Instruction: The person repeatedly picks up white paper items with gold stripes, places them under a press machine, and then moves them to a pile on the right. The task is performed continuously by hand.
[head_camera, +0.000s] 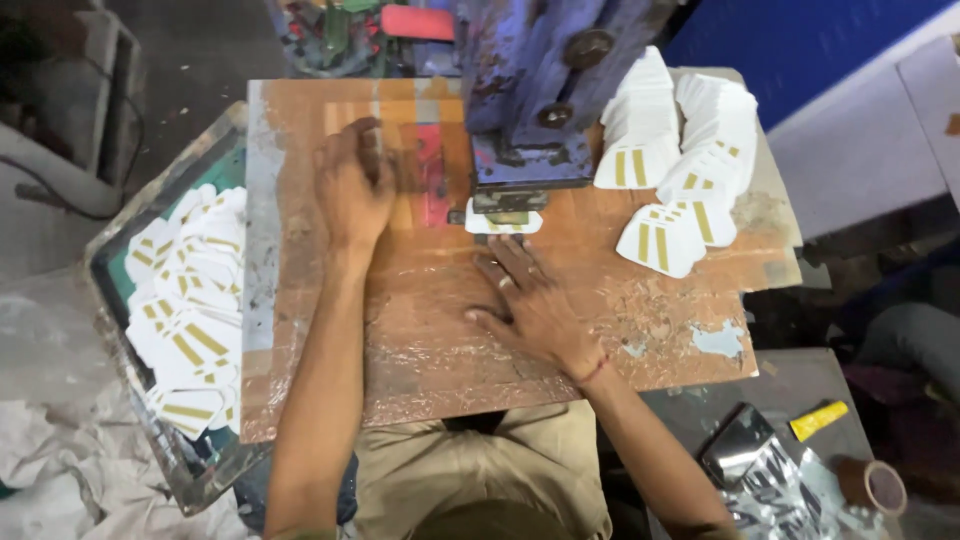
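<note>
A worn blue press (535, 95) stands at the far side of a scuffed brown work board (420, 350). Under its head lies a white card with yellow stripes (503, 222). My right hand (530, 300) rests flat on the board just in front of that card, fingers spread and pointing at it, holding nothing. My left hand (352, 185) is further left on the board, blurred, its fingers curled near a red part (432, 170) of the press base. Whether it grips anything is unclear.
A fanned stack of white striped cards (675, 160) lies to the right of the press. A tray (120, 300) on the left holds several more cards. A tape roll (884, 486), a yellow object (818, 420) and a printed sheet (770, 490) lie at lower right.
</note>
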